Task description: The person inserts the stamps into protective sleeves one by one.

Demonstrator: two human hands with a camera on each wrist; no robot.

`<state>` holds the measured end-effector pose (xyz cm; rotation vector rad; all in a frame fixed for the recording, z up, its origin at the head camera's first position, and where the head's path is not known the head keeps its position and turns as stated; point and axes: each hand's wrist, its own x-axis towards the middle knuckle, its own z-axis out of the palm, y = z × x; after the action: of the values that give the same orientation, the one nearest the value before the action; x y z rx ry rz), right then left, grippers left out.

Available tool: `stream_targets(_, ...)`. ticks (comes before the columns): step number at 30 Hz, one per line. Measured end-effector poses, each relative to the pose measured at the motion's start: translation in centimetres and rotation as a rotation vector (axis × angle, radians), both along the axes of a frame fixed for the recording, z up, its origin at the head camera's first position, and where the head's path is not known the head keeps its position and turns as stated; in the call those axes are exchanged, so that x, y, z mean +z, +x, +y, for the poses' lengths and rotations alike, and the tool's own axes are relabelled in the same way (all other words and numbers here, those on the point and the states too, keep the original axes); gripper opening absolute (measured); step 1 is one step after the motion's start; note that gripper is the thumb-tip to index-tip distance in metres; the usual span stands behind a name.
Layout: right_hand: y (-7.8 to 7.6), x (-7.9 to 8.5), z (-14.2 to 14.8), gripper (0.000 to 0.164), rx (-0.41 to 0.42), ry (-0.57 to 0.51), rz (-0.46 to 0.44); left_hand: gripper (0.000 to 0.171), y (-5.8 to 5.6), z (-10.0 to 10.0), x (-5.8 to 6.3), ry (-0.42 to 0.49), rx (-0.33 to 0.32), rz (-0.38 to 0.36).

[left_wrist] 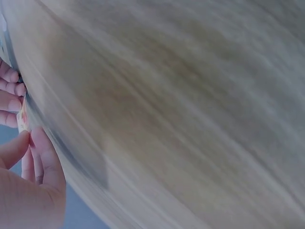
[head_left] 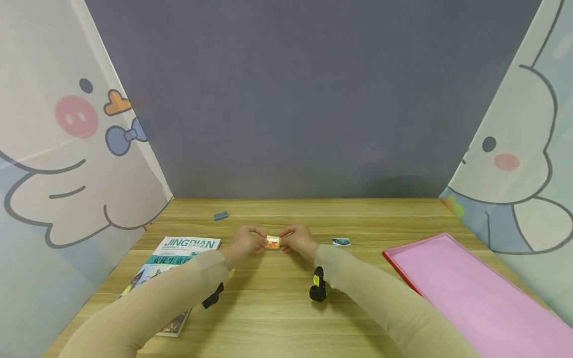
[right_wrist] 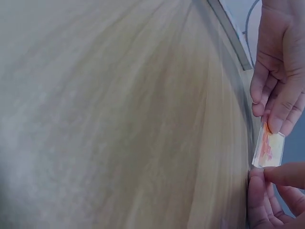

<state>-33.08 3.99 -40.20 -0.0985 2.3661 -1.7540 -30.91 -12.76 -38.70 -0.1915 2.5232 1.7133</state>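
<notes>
A small flat rectangular piece (head_left: pixel 273 242) with a yellow and orange picture is held up just above the wooden table. In the right wrist view, this piece (right_wrist: pixel 269 149) has clear, see-through edges. My left hand (head_left: pixel 247 239) pinches one end between thumb and fingers. On the opposite end, my right hand (head_left: pixel 299 239) has a similar pinch. Fingertips cover both ends, and in the left wrist view only a sliver of the piece (left_wrist: pixel 22 119) shows. Right of my right hand lies a small card-like piece (head_left: pixel 341 242) with a blue picture.
A small blue-grey block (head_left: pixel 221 216) lies at the back left. A book (head_left: pixel 156 261) sits under my left forearm. At the right is a pink tray or board (head_left: pixel 474 278) with a red edge. A grey panel (head_left: pixel 309 99) stands behind the table.
</notes>
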Motion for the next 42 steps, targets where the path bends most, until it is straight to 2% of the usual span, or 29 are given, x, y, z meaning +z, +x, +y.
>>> stream_targets(9,0.06,-0.27,-0.52,0.017,-0.017,0.036,0.027,0.015,-0.08,0.08,-0.63,-0.102,0.008,-0.001)
stream_targets(28,-0.31,-0.59,-0.24,0.016,0.018,0.093,0.063,0.015,-0.40,0.07,-0.51,-0.147,-0.008,-0.039)
stream_targets(42,-0.49,-0.35,-0.09,0.016,0.040,0.117,0.049,0.016,-0.58,0.11,-0.52,-0.128,0.006,-0.045)
